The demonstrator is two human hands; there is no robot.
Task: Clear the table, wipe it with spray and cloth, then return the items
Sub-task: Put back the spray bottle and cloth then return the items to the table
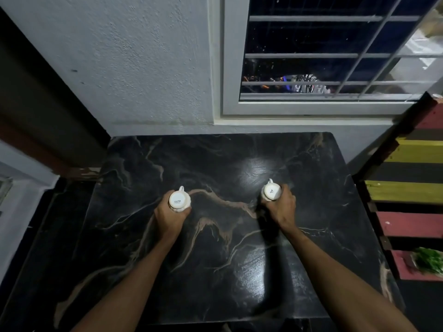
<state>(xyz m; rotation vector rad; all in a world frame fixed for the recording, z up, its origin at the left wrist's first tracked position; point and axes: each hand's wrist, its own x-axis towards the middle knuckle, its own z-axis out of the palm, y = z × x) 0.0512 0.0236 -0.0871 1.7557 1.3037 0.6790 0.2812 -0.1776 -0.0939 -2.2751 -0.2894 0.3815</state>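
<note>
The black marble table (215, 236) stands against a grey wall under a barred window (335, 56), its top bare but for what I hold. My left hand (171, 215) wraps one white cup (179, 199), my right hand (281, 206) the other cup (271, 192). Both are upside down, bases up, handles pointing away from me, well apart near the table's middle. Their insides are hidden.
</note>
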